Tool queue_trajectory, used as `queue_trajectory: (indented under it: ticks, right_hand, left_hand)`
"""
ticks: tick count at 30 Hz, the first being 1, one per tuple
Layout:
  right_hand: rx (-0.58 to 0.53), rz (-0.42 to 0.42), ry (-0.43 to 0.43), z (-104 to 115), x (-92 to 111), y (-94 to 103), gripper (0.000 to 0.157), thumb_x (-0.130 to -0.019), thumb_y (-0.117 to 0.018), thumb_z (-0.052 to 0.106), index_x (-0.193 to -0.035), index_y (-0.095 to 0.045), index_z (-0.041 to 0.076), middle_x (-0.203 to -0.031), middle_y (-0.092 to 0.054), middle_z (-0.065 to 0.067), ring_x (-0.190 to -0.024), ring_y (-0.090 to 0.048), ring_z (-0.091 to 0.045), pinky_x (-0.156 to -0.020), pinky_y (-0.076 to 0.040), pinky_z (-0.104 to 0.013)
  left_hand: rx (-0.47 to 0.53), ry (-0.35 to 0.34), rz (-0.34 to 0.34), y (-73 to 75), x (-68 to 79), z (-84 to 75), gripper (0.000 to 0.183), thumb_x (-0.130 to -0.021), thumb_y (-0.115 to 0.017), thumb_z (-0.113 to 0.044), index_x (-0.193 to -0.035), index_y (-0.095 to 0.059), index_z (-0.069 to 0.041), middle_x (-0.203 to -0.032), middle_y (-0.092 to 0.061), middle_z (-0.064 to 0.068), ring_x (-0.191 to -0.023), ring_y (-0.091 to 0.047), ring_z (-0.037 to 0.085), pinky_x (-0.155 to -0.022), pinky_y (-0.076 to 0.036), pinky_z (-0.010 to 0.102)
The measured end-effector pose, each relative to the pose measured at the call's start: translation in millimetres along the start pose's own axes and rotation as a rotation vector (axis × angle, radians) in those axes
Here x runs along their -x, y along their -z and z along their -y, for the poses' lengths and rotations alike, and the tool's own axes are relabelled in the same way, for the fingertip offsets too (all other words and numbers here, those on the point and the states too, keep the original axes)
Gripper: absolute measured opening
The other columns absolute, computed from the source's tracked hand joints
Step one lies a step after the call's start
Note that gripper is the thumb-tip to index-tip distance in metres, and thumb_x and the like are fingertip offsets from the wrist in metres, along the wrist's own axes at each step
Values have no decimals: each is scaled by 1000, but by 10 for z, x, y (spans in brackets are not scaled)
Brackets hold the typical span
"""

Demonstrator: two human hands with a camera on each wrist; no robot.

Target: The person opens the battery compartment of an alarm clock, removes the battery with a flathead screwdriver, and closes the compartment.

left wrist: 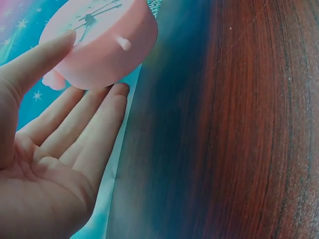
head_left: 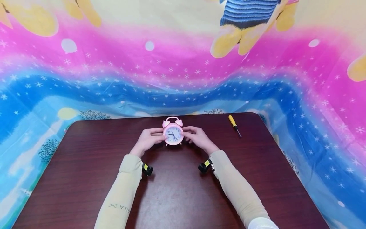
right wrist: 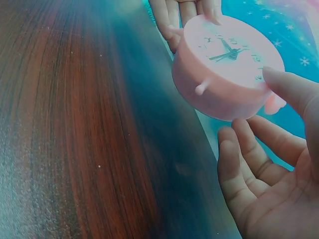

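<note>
A pink twin-bell alarm clock point(head_left: 173, 135) is held between both hands at the far middle of the table, its white dial facing me. The left hand point(head_left: 147, 139) pinches its left side, thumb on the dial's edge and fingers behind. On the other side the right hand point(head_left: 198, 137) pinches it the same way. In the left wrist view the thumb point(left wrist: 42, 59) lies over the front rim of the clock point(left wrist: 109, 50). The right wrist view shows the clock point(right wrist: 224, 69) with a short foot on its side and the right thumb point(right wrist: 289, 87) on its face.
A screwdriver point(head_left: 234, 125) with a yellow handle lies at the back right of the dark wooden table point(head_left: 171, 197). A colourful cloth point(head_left: 171, 76) with snowflakes hangs along the table's back and sides. Small black devices sit at both wrists.
</note>
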State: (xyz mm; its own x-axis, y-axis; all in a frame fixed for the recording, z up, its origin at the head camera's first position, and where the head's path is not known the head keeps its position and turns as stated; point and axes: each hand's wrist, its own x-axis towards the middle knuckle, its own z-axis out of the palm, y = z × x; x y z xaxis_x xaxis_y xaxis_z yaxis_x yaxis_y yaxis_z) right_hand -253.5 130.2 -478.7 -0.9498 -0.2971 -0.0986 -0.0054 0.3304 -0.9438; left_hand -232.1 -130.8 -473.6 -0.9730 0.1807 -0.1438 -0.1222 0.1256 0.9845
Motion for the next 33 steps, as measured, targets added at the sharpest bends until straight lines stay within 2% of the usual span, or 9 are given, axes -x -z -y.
queue_trajectory:
  ticks: [4,9,12,17,22,27,33]
  right_hand:
    - [-34,17,8,-2,7,12,44,-101,-75,25,-140,-67,5,-94,-74,-17,-76,-67,-20,-67,-58,-30]
    - [-102,48,-6,1,28,25,50,-102,-73,24,-146,-61,4,-87,-77,-14,-69,-69,-18,-63,-60,-30]
    - [-125,63,-19,10,42,30,52,-103,-72,24,-150,-59,5,-87,-78,-16,-69,-72,-18,-63,-62,-31]
    - [-143,77,-20,14,43,30,52,-104,-71,25,-151,-58,8,-90,-79,-17,-77,-77,-21,-68,-64,-34]
    - [-171,94,-22,11,35,34,53,-105,-70,24,-154,-55,10,-94,-79,-19,-81,-78,-24,-73,-65,-38]
    - [-204,106,-16,20,42,43,53,-105,-69,24,-155,-54,11,-98,-79,-22,-85,-79,-29,-77,-65,-40]
    - [-232,124,-27,32,70,59,54,-108,-64,20,-159,-48,14,-110,-77,-24,-94,-79,-33,-81,-65,-41]
  left_hand:
    - [-31,-30,-20,-8,7,-8,51,-92,-81,-2,-139,-63,9,-127,-71,29,-102,-77,21,-91,-62,42]
    - [-73,-51,-26,-16,17,-13,52,-91,-83,-4,-138,-64,7,-121,-73,27,-75,-76,18,-76,-65,42]
    - [-57,-54,-8,-18,28,-25,52,-92,-81,-3,-138,-62,8,-121,-72,30,-66,-75,21,-71,-66,45]
    - [25,-51,5,-30,35,-39,51,-94,-76,5,-140,-58,12,-125,-68,35,-73,-78,26,-77,-64,51]
    - [104,-57,-11,-45,30,-38,52,-93,-74,11,-142,-55,13,-130,-65,37,-81,-79,24,-80,-63,51]
    - [133,-62,-22,-54,33,-53,54,-92,-72,14,-142,-55,12,-132,-64,38,-81,-79,23,-79,-64,45]
    - [141,-62,-34,-56,43,-71,51,-93,-68,14,-143,-55,10,-139,-61,34,-85,-79,24,-86,-62,49]
